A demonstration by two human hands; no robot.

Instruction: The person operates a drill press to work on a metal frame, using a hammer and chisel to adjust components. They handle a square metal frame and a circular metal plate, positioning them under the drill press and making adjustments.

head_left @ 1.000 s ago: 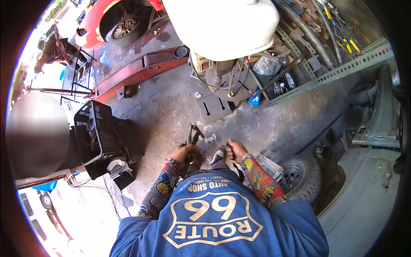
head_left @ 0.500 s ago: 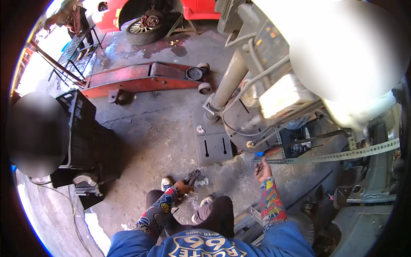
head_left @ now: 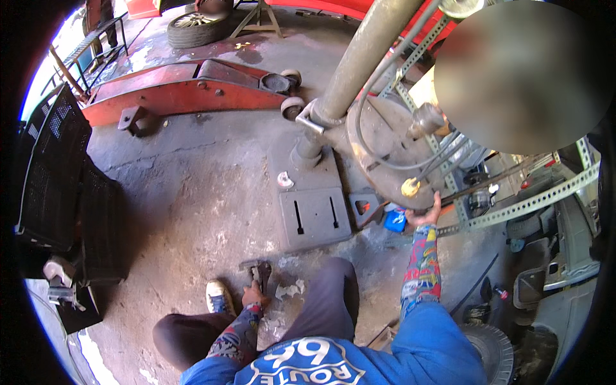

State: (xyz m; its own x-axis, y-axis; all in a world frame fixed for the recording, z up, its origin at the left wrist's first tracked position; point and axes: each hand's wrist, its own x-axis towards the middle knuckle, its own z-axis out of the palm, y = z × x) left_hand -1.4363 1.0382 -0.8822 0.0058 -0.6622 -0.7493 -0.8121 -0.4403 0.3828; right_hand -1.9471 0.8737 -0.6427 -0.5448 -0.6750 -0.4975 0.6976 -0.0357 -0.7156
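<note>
My left hand [head_left: 254,296] is closed around a dark metal hand tool [head_left: 261,274] with a wide, jaw-like head. It is low over the concrete floor, between my knees and beside my white-toed shoe [head_left: 219,298]. My right hand [head_left: 426,217] reaches forward to the rim of a round, dusty metal base [head_left: 378,144]. Its thumb points up along the rim, and the other fingers curl at the edge, partly hidden. Just left of that hand lies a blue packet-like thing [head_left: 395,221] with white marks. A yellow fitting [head_left: 410,187] sits on the base above it.
A thick metal post [head_left: 366,58] rises from a slotted floor plate [head_left: 314,218]. Beyond lies a red floor jack [head_left: 186,96], with a wheel [head_left: 200,30] past it. Black crates [head_left: 54,167] stand left. A perforated metal rail [head_left: 532,204] crosses at right, above a tire [head_left: 491,350].
My right hand has moved from beside the perforated rail to the round base's rim. The left hand keeps the tool, now pointing more straight ahead. My view has shifted and my knees have spread.
</note>
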